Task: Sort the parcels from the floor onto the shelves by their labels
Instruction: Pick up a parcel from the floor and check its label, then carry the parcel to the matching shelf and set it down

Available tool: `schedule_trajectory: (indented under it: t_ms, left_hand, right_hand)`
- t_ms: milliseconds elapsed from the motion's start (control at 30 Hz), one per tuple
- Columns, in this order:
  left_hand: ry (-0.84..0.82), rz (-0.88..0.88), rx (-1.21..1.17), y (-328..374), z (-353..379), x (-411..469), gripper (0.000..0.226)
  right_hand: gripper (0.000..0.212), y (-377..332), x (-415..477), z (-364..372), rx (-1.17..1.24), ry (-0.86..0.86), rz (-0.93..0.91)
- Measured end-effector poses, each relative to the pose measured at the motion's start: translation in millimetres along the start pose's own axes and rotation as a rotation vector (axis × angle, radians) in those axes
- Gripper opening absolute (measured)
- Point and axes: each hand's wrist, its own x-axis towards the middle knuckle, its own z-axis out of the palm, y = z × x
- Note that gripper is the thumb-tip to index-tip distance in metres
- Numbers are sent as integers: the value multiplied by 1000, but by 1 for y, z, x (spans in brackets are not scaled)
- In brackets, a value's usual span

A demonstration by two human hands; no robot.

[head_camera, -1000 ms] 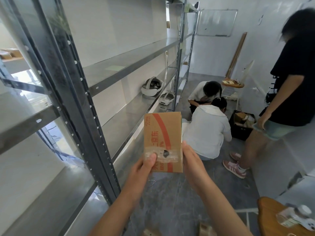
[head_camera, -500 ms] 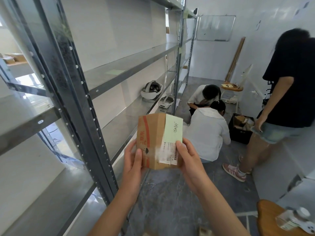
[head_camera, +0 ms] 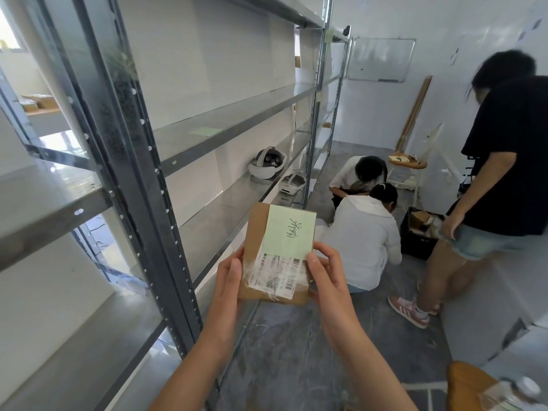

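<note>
I hold a small brown cardboard parcel [head_camera: 258, 229] in front of me at chest height, beside the metal shelving. A pale green note [head_camera: 289, 232] with handwriting covers its upper face, and a white barcode label [head_camera: 277, 275] under clear tape sits below it. My left hand [head_camera: 226, 280] grips the parcel's left edge, thumb on the front. My right hand [head_camera: 324, 272] grips the right edge, thumb on the label's corner. Grey metal shelves [head_camera: 225, 129] run along the left; a green note [head_camera: 206, 131] lies on the middle one.
Two white headsets [head_camera: 267, 166] lie on the lower shelf. Two people crouch on the floor ahead [head_camera: 364, 241] near a black crate [head_camera: 421, 232] of parcels. Another person [head_camera: 501, 179] stands at the right. A wooden stool [head_camera: 465, 387] sits at bottom right.
I have turned the parcel in both hands from its red-printed face to the face with the green note and barcode label. The standing person has shifted slightly.
</note>
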Motion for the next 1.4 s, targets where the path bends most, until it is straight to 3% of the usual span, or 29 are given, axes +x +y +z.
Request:
schedule_trajectory:
  t_ms: [167, 333, 400, 533, 767, 900, 1067, 1267, 1400]
  left_hand:
    - [35, -61, 91, 2, -12, -3, 58]
    - [71, -112, 48, 0, -21, -6, 52]
    - [54, -119, 32, -1, -21, -8, 63]
    - [64, -164, -22, -11, -25, -17, 115]
    - [259, 43, 41, -15, -42, -44, 143]
    - [331, 121, 139, 4, -55, -71, 138]
    - [468, 195, 87, 29, -80, -125, 112]
    - [665, 349, 13, 69, -112, -231, 112]
    - [848, 451, 6, 95, -140, -334, 102]
  right_hand:
    - [28, -4, 2, 2, -78, 10, -54]
    - [42, -4, 12, 6, -185, -42, -20]
    - [43, -6, 17, 7, -189, -69, 34]
    - [43, -12, 29, 14, -241, -139, 68]
    - [41, -7, 24, 45, -254, -198, 54]
    - [44, -9, 9, 73, -170, -234, 104]
    - [48, -22, -30, 119, -121, -342, 118]
    - [58, -34, -123, 179, 26, -502, 46]
    - [50, -40, -213, 221, 121, -738, 56]
